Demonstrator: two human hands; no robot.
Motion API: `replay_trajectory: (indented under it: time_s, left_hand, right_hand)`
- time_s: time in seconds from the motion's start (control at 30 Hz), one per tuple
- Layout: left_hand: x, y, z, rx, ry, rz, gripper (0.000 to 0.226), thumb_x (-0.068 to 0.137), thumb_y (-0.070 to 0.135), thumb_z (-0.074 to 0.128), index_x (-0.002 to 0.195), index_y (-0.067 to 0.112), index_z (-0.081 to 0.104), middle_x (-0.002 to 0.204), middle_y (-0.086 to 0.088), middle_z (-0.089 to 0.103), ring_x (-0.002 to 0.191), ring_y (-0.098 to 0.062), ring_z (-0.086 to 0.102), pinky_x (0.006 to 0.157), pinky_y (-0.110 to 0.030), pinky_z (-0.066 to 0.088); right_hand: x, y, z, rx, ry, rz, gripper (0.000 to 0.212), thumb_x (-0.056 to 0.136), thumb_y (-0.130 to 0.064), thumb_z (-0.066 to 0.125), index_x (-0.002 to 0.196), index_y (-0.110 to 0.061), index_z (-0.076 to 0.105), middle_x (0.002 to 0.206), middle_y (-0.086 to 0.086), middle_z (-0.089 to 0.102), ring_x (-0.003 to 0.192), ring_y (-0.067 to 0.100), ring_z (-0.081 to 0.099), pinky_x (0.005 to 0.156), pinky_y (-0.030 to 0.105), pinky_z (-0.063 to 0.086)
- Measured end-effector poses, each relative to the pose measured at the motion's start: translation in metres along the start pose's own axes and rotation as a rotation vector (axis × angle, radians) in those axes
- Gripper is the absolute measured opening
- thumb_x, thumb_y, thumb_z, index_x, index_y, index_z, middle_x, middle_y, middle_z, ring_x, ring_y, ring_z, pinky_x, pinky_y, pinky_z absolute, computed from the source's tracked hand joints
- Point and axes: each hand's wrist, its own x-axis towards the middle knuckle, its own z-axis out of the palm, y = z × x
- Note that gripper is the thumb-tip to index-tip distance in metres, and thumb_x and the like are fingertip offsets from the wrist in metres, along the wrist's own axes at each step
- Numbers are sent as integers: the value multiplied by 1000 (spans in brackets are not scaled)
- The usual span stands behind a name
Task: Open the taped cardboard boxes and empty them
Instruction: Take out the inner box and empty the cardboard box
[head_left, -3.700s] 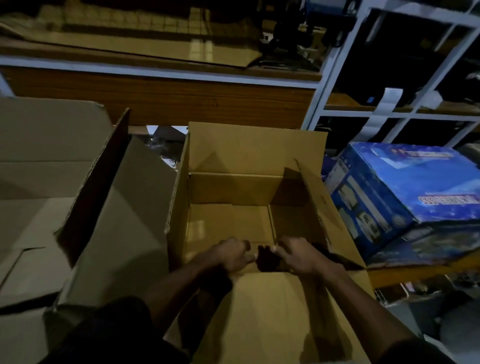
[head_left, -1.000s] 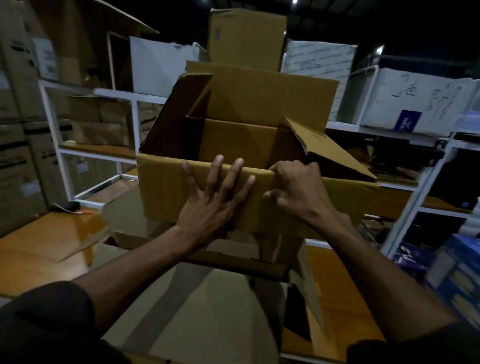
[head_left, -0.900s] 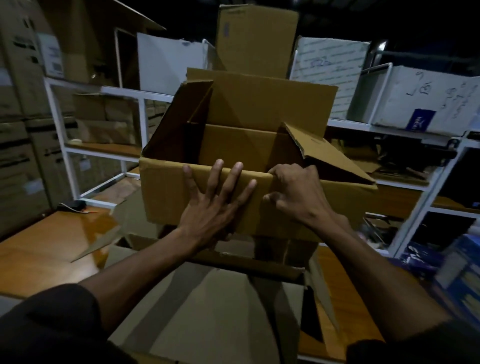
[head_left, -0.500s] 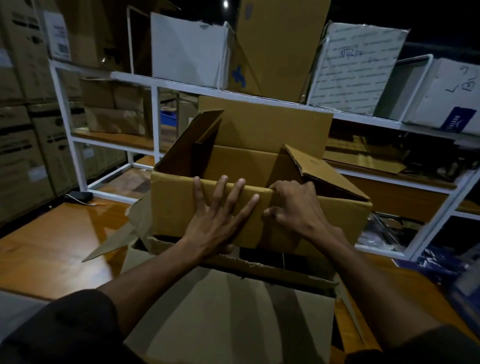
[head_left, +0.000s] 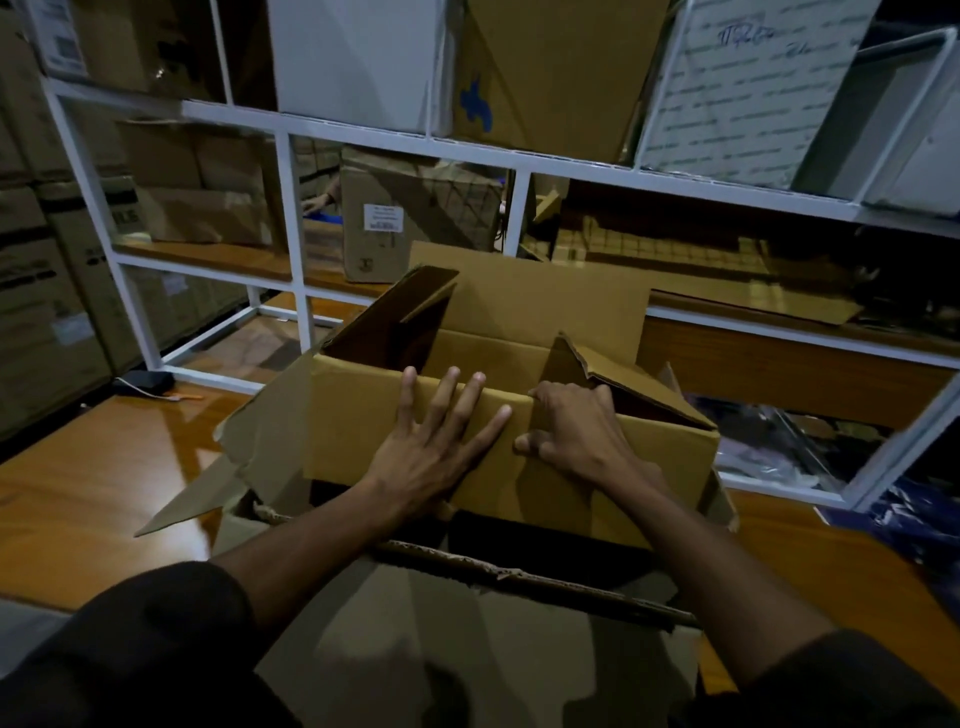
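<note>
Head cam view, so nearest the lens are two dark sleeves and forearms reaching out over a bigger open carton (head_left: 467, 654) that sits closest, its torn corrugated edge running across just under the wrists. Past that is the open cardboard box (head_left: 519, 467) being handled, flaps up, seemingly resting in or just above the big carton, can't tell which. The left hand (head_left: 431, 447) lies flat on the box's near wall with straight, spread fingers, grasping nothing, probably just pressing to steady it. The right hand (head_left: 576, 431) is curled over the top rim of the same wall, fingers hooked inside and thumb outside, which looks like the actual carrying grip. From this angle I can't see into the box, so no idea if it's emptied. Further back there's the wooden floor (head_left: 104, 467), then a white shelf rack (head_left: 291, 218) loaded with more cartons, including a labelled box (head_left: 415, 218) on the middle level.
</note>
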Motion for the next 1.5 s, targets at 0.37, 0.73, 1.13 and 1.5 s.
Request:
replay_trajectory:
  time_s: [0.37,0.73,1.13,1.5]
  left_hand:
    - [10,5,21,-56,-142,5,157,54,72,83,155,20,-26,162,-29,-19,147,-55,-9,103,-83,-3]
    - [6,-8,-23,-279,-503,166,153,59,63,86,149,34,-35,160,-14,-34,147,-43,-29,104,-82,-9]
    - [0,-21,-50,-865,-844,-73,103,81,59,74,160,29,15,161,0,33,144,-27,36,116,-46,36]
    - [5,4,-27,-791,-684,-129,69,98,50,57,155,20,33,158,-7,38,142,-28,40,112,-45,40]
  right_hand:
    - [22,11,28,25,-107,-20,55,82,-43,76,128,-18,58,119,0,65,116,22,56,97,43,31]
    - [10,13,36,123,-270,-9,62,95,-59,53,142,-19,50,132,0,61,123,22,54,105,52,33]
    - [-18,7,52,286,-587,115,50,99,-61,41,124,-24,63,112,-3,66,102,15,62,94,42,53]
    - [-29,17,49,147,-471,187,65,95,-49,59,150,-20,37,157,7,34,140,27,39,110,42,40]
